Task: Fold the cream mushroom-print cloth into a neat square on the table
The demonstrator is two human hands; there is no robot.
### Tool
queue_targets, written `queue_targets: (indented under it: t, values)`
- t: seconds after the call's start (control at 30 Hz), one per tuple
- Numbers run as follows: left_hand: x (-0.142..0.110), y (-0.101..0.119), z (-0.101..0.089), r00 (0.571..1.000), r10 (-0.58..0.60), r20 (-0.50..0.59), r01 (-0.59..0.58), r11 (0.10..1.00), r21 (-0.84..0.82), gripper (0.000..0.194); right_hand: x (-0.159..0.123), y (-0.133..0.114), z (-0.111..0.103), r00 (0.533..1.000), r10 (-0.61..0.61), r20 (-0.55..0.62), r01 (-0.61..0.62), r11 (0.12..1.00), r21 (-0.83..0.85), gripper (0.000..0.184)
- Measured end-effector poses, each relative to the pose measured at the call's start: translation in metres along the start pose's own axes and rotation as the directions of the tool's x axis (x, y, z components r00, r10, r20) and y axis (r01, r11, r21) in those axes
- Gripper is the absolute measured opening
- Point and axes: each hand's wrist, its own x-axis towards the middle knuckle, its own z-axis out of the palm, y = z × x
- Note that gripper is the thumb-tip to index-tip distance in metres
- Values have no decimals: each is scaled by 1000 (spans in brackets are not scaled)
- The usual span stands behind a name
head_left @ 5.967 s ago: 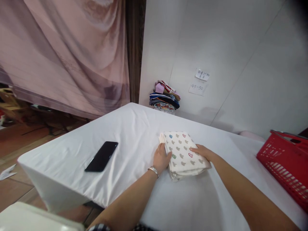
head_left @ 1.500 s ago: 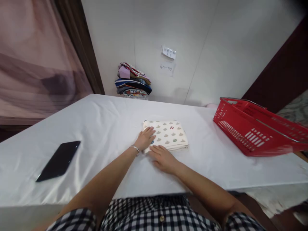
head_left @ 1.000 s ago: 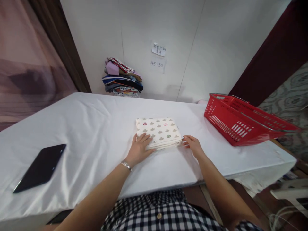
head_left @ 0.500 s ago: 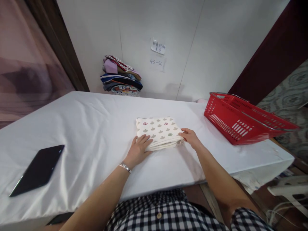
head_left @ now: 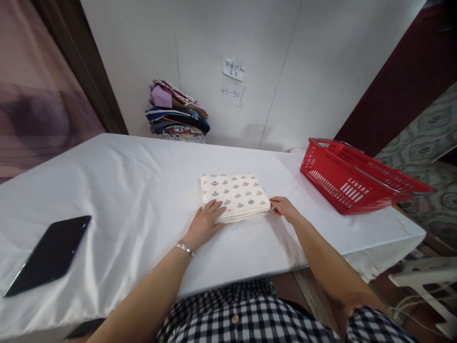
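Note:
A folded cream cloth [head_left: 235, 193] printed with grey, red and green motifs lies flat on the white-covered table [head_left: 143, 190]. My left hand [head_left: 206, 219] rests on its near left corner, fingers spread and palm down; a silver bracelet circles that wrist. At the near right corner, the fingertips of my right hand [head_left: 283, 208] pinch the edge of the cloth. The folded layers show along the near side.
A red plastic basket [head_left: 352, 178] with metal handles stands at the right. On the left lies a black tablet [head_left: 50, 252]. Stacked folded clothes [head_left: 178, 114] sit by the far wall, beside paper notes [head_left: 232, 78]. A white plastic stool [head_left: 424, 278] is at lower right.
My right hand has shifted slightly down and outward at the cloth's right corner, and the layers there look neater. My left hand stays on the cloth. The view has turned a little.

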Motion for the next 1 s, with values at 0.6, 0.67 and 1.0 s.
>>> queue_targets:
  t: [0.6, 0.67, 1.0]
  values:
    - [-1, 3, 0, 999, -11, -35, 12, 1000, 29, 45, 15, -3, 6, 997, 52, -56, -53, 998, -28, 5]
    - [-1, 4, 0, 999, -20, -31, 21, 999, 28, 45, 14, 2, 5, 996, 71, -46, -73, 997, -40, 6]
    - [0, -2, 5, 998, -9, -57, 7, 1000, -22, 46, 4, 0, -4, 993, 113, 26, -108, 983, -148, 10]
